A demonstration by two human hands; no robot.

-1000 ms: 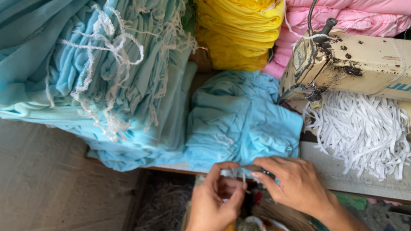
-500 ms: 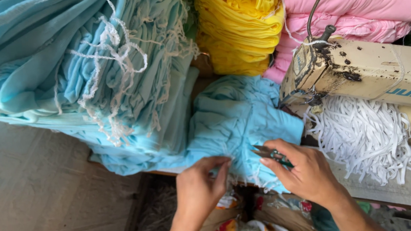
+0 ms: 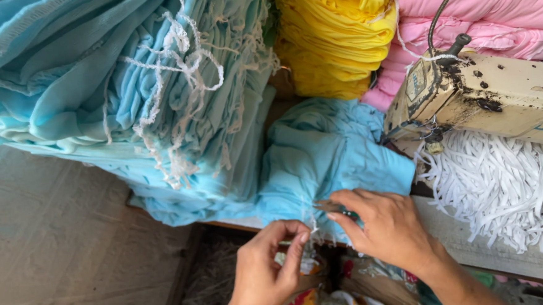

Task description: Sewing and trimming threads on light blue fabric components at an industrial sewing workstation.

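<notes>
Hands at lower centre: left hand [image 3: 266,271] pinches white threads [image 3: 309,221] taut, apparently for cutting; right hand [image 3: 384,227] grips snips [image 3: 327,206] beside them; blue cloth [image 3: 328,162] at centre, draped over table edge [image 3: 505,245]; sewing machine [image 3: 491,94] at right.

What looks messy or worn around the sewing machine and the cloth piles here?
The cream sewing machine has dark grime and chipped spots on its casing. Loose white threads dangle tangled from the stacked light blue fabric. The white elastic strips lie in a jumbled heap under the machine head.
</notes>
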